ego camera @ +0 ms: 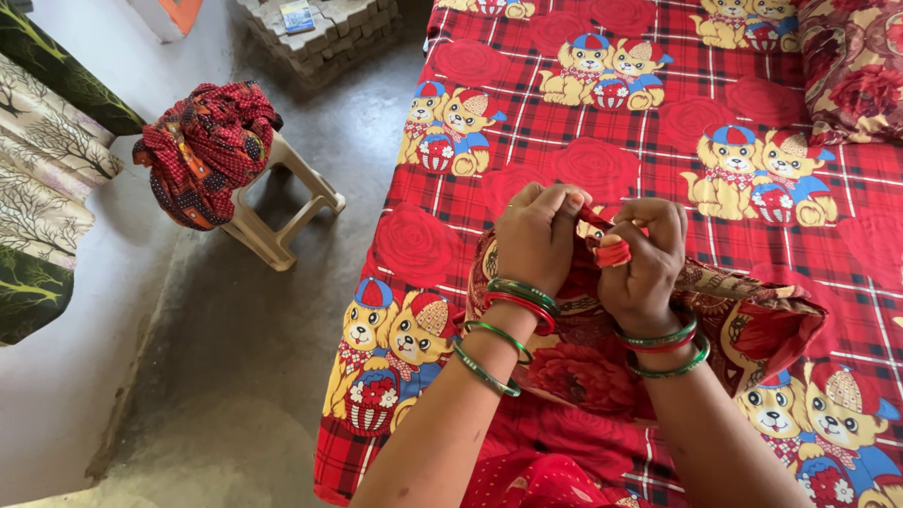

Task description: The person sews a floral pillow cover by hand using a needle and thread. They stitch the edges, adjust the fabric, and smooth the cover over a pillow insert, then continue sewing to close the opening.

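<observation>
At the far left, a leafy curtain (42,169), hanging by the grey floor (226,357). Next to it, a small plastic stool (282,202) with a bundle of red patterned cloth (207,150) piled on top. Further back, a stack of grey bricks (324,33). Then a bed (527,122) under a red checked sheet with roses and teddy bears. On the sheet, a flowery pillow cover (752,325), lying beneath both hands. Left hand (536,235), fingers pinched on a red strip (602,235). Right hand (649,263), fingers curled tight around the same red strip, touching the left. Green and red bangles (522,301) on both wrists. At the top right corner, a flowery pillow (856,66).
</observation>
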